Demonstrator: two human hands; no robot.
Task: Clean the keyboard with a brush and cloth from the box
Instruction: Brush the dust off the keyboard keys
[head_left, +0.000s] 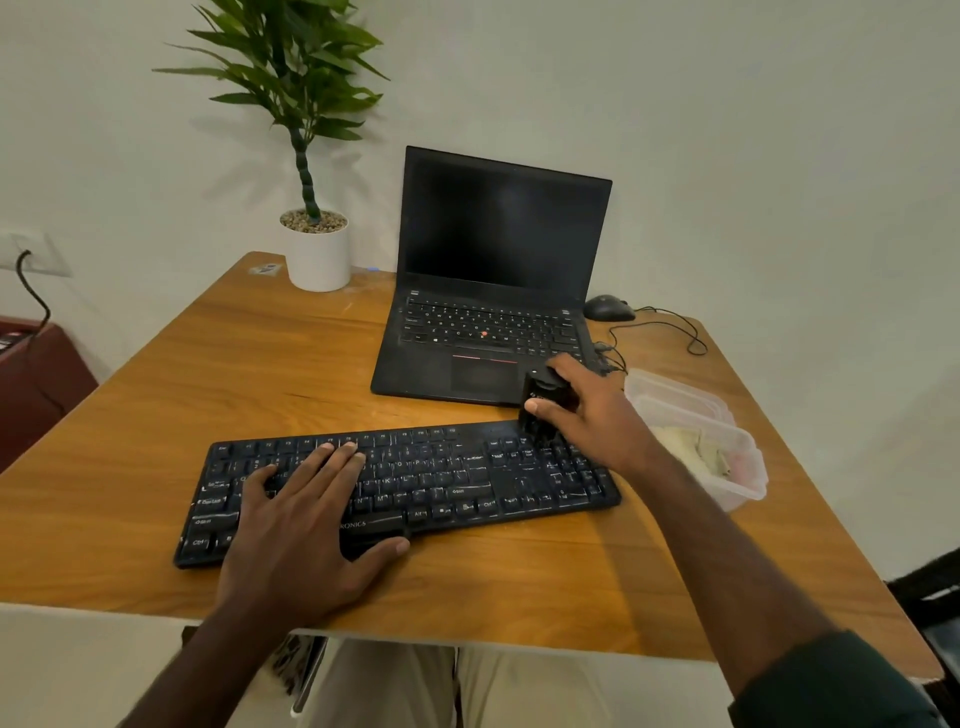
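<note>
On table (156, 415), black keyboard (467, 467), white-lettered keys.

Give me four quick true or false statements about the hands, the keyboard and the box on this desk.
1. The right hand grips a black brush over the black keyboard's right end. True.
2. The left hand holds a cloth. False: it rests flat on the keys.
3. The clear plastic box sits right of the keyboard. True.
4. The black laptop is closed. False: it stands open, screen dark.
</note>
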